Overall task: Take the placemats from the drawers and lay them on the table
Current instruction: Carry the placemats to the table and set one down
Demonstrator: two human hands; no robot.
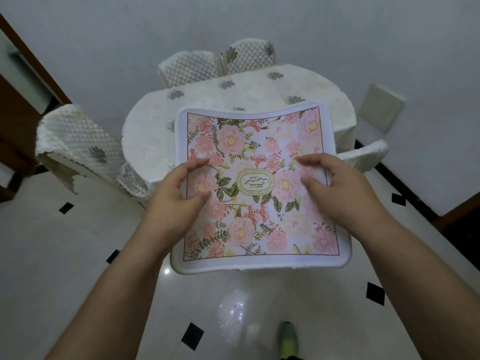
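A square placemat [255, 141] with pink flowers, a white border and a "GARDEN" oval in its middle is held flat in the air, over the near edge of the table [145, 131] and the floor. My left hand [179, 193] grips its left edge, thumb on top. On the right edge my right hand [335, 188] grips it the same way. The table is oval and covered with a white embossed cloth bearing small grey flowers. The mat hides the near part of the tabletop. No drawers are in view.
Chairs with white quilted covers surround the table: one at left [78, 141], two at the back [187, 68] [249, 55], one at right [363, 154]. The floor is glossy white tile with black diamonds. My foot [288, 339] shows at the bottom. A dark wooden door frame [23, 81] stands far left.
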